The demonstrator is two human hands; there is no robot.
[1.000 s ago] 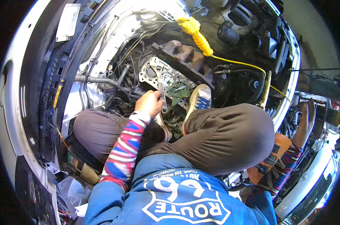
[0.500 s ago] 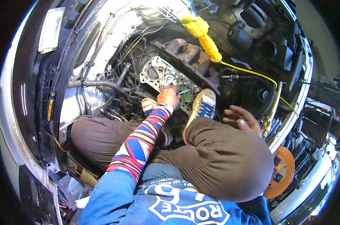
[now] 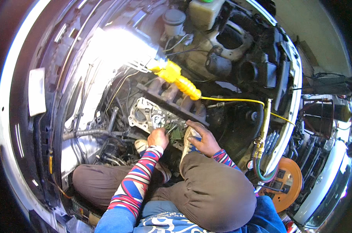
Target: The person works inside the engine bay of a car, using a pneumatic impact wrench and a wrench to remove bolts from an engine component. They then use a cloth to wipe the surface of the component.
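Note:
My left hand [image 3: 158, 138] is closed round the handle of a metal wrench [image 3: 149, 117]. The wrench lies over the bare metal engine block [image 3: 135, 115], its head pointing away from me. Beside that hand, a green cloth [image 3: 177, 134] rests on the block, with a small shiny rod end near it. My right hand [image 3: 205, 142] holds nothing; its fingers are stretched out above my shoe [image 3: 186, 143], next to the block's right end. Just beyond the block runs a rusty exhaust manifold [image 3: 170, 93].
A yellow-handled work lamp [image 3: 188, 87] glares over the bay, its yellow cord running right. Hoses and wires [image 3: 90, 133] crowd the left. A brass-fitted torch [image 3: 260, 141] hangs at the right edge by an orange disc-shaped reel [image 3: 288, 178]. Fluid reservoirs [image 3: 174, 21] stand at the far side.
My right hand has come inward from beyond my right knee to above the shoe. The view has shifted, showing more of the far bay. My left hand still grips the wrench.

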